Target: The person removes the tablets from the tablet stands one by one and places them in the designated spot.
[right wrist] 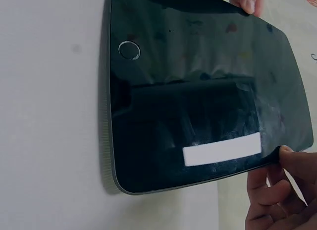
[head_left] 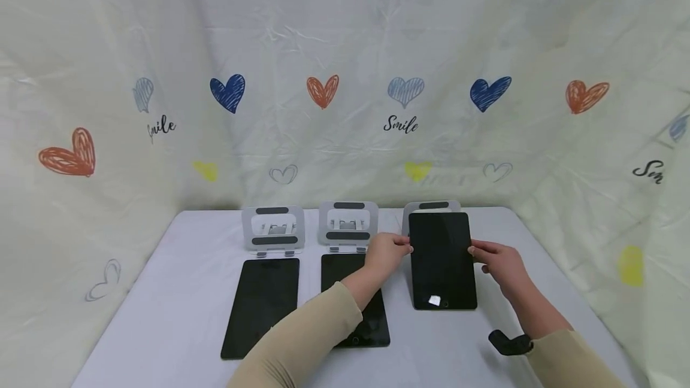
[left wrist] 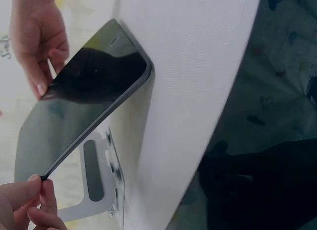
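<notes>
A black tablet (head_left: pixel 442 262) with a round home button is held tilted up in front of the rightmost grey stand (head_left: pixel 406 213). My left hand (head_left: pixel 387 253) pinches its left edge between thumb and fingers. On the opposite edge, my right hand (head_left: pixel 498 262) pinches it the same way. In the left wrist view the tablet (left wrist: pixel 84 101) slants above the white surface, part of the stand (left wrist: pixel 93 173) showing behind it. Light reflects off the screen of the tablet (right wrist: pixel 198 106) in the right wrist view.
Two more grey stands, the left one (head_left: pixel 274 227) and the middle one (head_left: pixel 348 223), stand along the table's back. Before them lie a left black tablet (head_left: pixel 264 298) and a middle black tablet (head_left: pixel 372 322), partly covered by my left arm. A heart-printed sheet (head_left: pixel 345 47) hangs behind the table (head_left: pixel 178 292).
</notes>
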Demonstrator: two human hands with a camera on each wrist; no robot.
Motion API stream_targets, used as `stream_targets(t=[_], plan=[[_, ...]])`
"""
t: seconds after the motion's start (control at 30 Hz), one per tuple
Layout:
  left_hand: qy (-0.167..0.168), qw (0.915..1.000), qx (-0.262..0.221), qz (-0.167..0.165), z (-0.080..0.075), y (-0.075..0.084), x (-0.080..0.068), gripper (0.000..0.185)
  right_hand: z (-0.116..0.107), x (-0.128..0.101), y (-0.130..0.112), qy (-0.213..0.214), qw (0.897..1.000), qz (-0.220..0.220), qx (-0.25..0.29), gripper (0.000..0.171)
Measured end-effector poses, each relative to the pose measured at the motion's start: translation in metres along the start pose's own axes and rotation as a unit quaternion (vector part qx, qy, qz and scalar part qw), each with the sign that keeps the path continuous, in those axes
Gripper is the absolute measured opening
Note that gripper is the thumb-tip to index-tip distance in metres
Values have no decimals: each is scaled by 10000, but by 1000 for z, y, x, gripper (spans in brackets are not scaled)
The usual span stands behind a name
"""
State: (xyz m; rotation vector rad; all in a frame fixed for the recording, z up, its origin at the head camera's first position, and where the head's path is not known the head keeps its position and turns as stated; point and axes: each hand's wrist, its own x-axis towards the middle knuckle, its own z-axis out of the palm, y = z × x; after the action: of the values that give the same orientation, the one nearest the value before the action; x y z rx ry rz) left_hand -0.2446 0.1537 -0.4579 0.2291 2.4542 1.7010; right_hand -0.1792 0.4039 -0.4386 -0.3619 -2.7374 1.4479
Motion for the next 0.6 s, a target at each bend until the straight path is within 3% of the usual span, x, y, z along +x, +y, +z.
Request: stream_targets(t=[0.13, 0.3, 0.5, 0.6], plan=[[-37, 9997, 206, -85, 3, -1, -5, 11, 0, -5, 5, -144, 9998, 137, -35, 54], [-51, 9964, 844, 66, 5, -4, -11, 14, 0, -8, 10, -277, 9994, 166, -107, 55], [-225, 9827, 1809, 313, 10, -10, -20, 23, 0, -12, 21, -611, 9979, 143, -161, 57], [-377, 9772, 2061, 348, 13, -11, -25, 30, 1, -14, 27, -729, 9969, 286, -119, 57]])
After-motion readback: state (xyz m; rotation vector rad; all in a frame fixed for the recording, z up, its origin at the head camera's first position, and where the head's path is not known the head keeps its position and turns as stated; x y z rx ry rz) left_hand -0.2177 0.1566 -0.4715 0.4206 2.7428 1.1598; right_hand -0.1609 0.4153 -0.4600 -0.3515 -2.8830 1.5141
